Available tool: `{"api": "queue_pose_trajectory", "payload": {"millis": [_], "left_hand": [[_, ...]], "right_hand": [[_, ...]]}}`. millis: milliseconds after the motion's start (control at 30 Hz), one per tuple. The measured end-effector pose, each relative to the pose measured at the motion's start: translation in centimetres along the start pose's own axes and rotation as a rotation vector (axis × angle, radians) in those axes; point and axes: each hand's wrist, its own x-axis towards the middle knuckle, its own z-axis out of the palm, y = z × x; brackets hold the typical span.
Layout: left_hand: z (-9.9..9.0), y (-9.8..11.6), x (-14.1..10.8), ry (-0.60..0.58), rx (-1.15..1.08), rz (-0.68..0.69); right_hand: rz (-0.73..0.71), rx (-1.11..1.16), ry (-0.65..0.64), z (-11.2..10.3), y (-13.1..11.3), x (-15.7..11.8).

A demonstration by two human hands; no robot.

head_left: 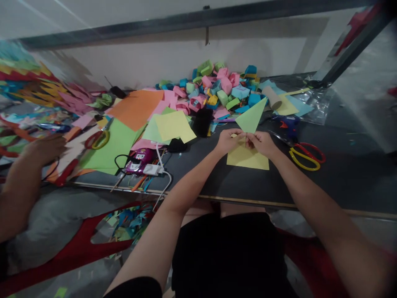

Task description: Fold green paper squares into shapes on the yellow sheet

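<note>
Between my two hands is a light green sheet of paper (252, 116), folded so that it rises to a point at the upper right. My left hand (229, 141) pinches its lower left edge. Fingers of my right hand (262, 142) grip the lower right part close beside it. Under both hands a yellow sheet of paper (248, 159) lies flat on the dark table (211, 178). Scissors with red and yellow handles (305, 157) rest just right of my right hand, near a blue glue gun (288, 124).
A heap of folded paper pieces (223, 87) sits against the wall. Yellow (175, 126), orange (136, 107) and green sheets (108, 149) lie to the left. A purple power strip (142, 159) with cables stands near the table edge. At far left is another person's hand (43, 149).
</note>
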Motion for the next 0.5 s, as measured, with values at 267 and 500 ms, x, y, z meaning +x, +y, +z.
{"api": "queue_pose_trajectory", "payload": {"millis": [267, 500], "left_hand": [[1.0, -1.1, 0.0, 0.154, 0.071, 0.037], [-1.9, -2.8, 1.7, 0.411, -0.032, 0.015]], "right_hand": [[-0.051, 0.056, -0.02, 0.3, 0.5, 0.9], [0.014, -0.093, -0.031, -1.5, 1.5, 0.7]]}}
